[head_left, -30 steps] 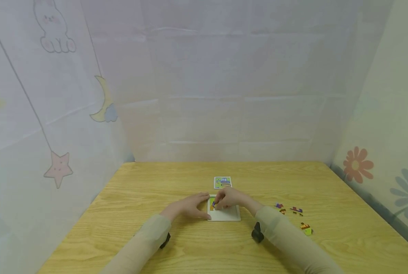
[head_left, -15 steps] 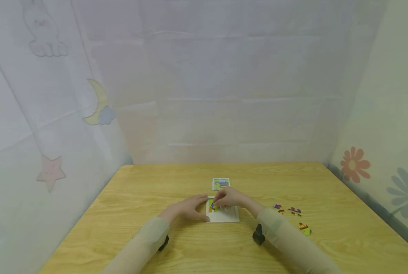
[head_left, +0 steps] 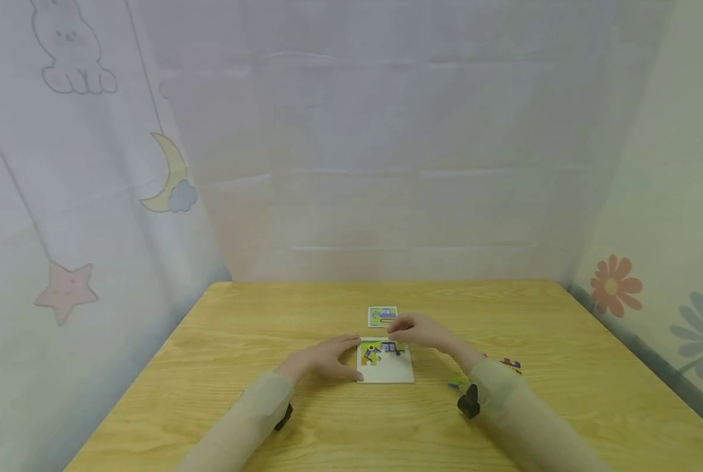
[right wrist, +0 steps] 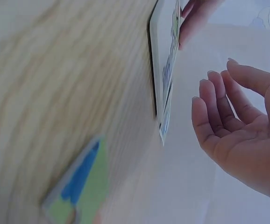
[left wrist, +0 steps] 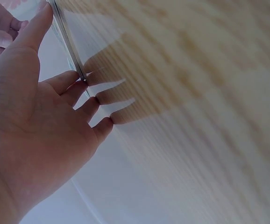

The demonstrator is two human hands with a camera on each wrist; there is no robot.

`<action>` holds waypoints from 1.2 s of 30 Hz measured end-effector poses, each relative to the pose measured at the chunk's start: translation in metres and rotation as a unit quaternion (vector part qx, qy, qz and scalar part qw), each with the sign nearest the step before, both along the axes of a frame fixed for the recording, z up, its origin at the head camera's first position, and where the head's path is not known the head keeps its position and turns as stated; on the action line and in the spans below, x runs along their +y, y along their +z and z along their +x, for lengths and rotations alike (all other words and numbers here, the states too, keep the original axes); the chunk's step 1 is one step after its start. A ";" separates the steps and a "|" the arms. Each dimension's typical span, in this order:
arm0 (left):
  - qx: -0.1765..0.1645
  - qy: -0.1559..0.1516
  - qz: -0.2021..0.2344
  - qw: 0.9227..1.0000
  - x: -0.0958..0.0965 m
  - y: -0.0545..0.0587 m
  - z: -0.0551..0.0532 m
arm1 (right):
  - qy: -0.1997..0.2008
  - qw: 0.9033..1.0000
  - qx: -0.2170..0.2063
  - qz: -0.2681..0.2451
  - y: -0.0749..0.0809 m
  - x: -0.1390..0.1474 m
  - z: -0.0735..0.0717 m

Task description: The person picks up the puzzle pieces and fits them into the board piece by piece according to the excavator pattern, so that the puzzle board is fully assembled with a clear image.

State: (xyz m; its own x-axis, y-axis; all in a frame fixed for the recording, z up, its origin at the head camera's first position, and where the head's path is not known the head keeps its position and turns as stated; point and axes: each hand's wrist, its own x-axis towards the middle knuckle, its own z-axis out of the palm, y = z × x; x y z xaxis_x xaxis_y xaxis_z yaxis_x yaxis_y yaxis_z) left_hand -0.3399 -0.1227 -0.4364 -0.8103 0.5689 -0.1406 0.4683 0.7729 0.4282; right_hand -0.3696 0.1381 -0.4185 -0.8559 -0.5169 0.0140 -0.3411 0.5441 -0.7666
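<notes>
A white puzzle tray (head_left: 385,373) lies on the table with several pieces in its upper part, among them a green-and-orange one (head_left: 370,354) and a blue vehicle piece (head_left: 389,347). My left hand (head_left: 326,358) rests at the tray's left edge, thumb and fingers spread along it; the left wrist view shows the fingertips touching the edge. Raised over the tray's upper right corner, my right hand (head_left: 421,330) has loosely bent fingers. Nothing shows between its fingers (right wrist: 212,105) in the right wrist view. Behind the tray, the picture card (head_left: 376,318) is partly covered by that hand.
Loose puzzle pieces (head_left: 511,362) lie on the wooden table (head_left: 257,314) to the right, partly behind my right forearm. A green-and-blue piece (right wrist: 86,182) sits near my right wrist. Fabric walls (head_left: 351,144) stand around the table's back and sides.
My right hand has lifted off the tray and moved back and right. The blue vehicle piece and a green piece by the right wrist now show. My left hand stays at the edge.
</notes>
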 end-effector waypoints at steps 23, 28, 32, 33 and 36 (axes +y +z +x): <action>0.000 0.004 -0.010 1.000 0.001 -0.002 -0.002 | -0.030 0.997 0.050 -0.047 0.012 0.073 0.010; 0.004 0.004 -0.015 1.000 0.001 -0.003 -0.003 | -0.046 0.996 0.068 -0.030 0.009 0.088 0.011; 0.004 0.000 -0.010 1.000 0.000 -0.003 -0.003 | -0.054 0.995 0.082 -0.021 0.009 0.098 0.015; 0.005 -0.001 -0.008 1.000 0.000 -0.003 -0.003 | -0.054 0.995 0.085 -0.020 0.009 0.100 0.016; 0.004 -0.002 -0.004 1.000 0.000 -0.002 -0.002 | -0.053 0.994 0.090 -0.021 0.008 0.107 0.018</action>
State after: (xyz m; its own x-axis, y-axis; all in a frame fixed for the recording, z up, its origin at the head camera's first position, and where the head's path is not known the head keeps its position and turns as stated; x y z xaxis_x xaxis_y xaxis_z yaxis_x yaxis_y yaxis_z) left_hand -0.3421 -0.1224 -0.4386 -0.8092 0.5708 -0.1392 0.4747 0.7748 0.4176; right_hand -0.3516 0.2453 -0.4106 -0.8871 -0.4199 0.1918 -0.4177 0.5534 -0.7206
